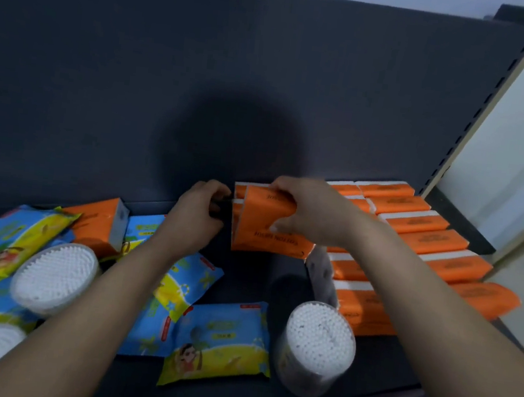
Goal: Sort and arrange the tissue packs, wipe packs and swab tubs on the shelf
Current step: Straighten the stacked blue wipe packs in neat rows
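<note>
Two rows of orange tissue packs [421, 223] already line the right of the shelf [245, 271], and you look to be building the next row to their left. Your right hand [310, 217] has its grip closed over the top of one tissue pack [267, 228], held on edge against others standing near the back panel. Your left hand [197, 213] curls at that stack's left edge; whether its grip pinches anything I cannot tell. The next move calls for seating the pack square and flush, then fetching the stray tissue pack [97, 228] lying left among the wipe packs [218, 343]. Mind the swab tubs [319, 345]: one sits just beside the rows, another on the wipes beside your left forearm.
</note>
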